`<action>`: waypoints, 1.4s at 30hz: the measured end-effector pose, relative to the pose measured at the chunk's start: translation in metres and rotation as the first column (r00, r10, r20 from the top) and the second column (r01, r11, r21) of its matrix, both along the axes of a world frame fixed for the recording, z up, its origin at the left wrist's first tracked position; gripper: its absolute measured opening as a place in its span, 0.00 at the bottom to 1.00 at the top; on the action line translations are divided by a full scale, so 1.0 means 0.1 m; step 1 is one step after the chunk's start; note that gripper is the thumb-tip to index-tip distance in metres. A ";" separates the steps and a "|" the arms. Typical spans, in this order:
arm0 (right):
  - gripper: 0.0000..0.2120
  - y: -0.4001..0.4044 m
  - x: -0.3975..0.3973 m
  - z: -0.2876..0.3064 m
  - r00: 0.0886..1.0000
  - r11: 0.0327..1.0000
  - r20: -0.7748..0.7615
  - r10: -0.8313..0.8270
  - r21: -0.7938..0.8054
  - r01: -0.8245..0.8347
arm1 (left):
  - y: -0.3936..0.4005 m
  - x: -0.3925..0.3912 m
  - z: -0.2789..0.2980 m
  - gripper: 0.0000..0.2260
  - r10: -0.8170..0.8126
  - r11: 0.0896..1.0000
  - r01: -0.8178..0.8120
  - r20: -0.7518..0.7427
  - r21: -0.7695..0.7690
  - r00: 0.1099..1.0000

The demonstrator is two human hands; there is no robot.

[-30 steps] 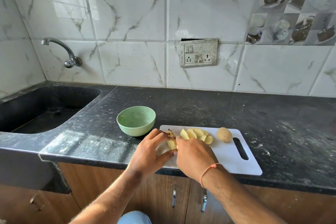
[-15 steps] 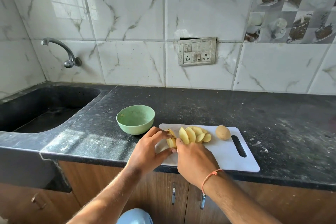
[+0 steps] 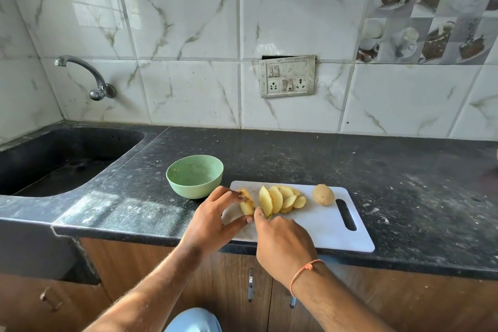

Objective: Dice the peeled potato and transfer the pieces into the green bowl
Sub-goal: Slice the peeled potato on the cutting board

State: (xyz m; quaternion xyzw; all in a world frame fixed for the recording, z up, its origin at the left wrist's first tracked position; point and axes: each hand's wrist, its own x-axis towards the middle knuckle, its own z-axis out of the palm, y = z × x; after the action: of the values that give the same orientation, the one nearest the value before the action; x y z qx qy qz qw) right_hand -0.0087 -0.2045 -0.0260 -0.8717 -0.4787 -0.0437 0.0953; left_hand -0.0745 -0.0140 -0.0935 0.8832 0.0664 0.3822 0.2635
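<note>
A black sink (image 3: 54, 162) was sunk into the worktop (image 3: 296, 159) at the far left, with a tap (image 3: 89, 75) on the tiled wall above it. Right of the sink stood the bowl (image 3: 194, 175), upright, mouth up, just off the far-left corner of the board (image 3: 323, 224); whether bowl and board touched could not be told.

The board lay with its long axis running left to right, slightly skewed, its near edge hanging over the worktop's front edge and its handle slot at the right end. At the board's left end the left hand (image 3: 213, 218) had its fingers and thumb curled round a potato piece (image 3: 246, 202), whose long axis ran roughly away from the person. The right hand (image 3: 283, 242) sat just right of it, fingers curled, forefinger tip touching the piece; anything it held was hidden behind the hand, so no blade could be made out.

Right of that piece, slices (image 3: 280, 199) leaned in an overlapping fan. Further right on the board lay a whole potato (image 3: 323, 194), well apart from both hands.

A socket plate (image 3: 287, 76) hung on the wall behind the board.
</note>
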 end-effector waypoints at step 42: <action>0.23 0.01 -0.06 -0.11 0.999 0.999 0.033 -0.018 -0.033 0.020 | 0.03 0.02 -0.03 0.18 0.032 0.998 -0.034 -0.046 -0.052 0.998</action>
State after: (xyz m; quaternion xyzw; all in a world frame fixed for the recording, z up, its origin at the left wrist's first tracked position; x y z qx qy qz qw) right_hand -0.0148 -0.2036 -0.0372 -0.8768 -0.4726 -0.0509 0.0728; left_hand -0.0720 -0.0115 -0.0962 0.8831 0.0970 0.3645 0.2789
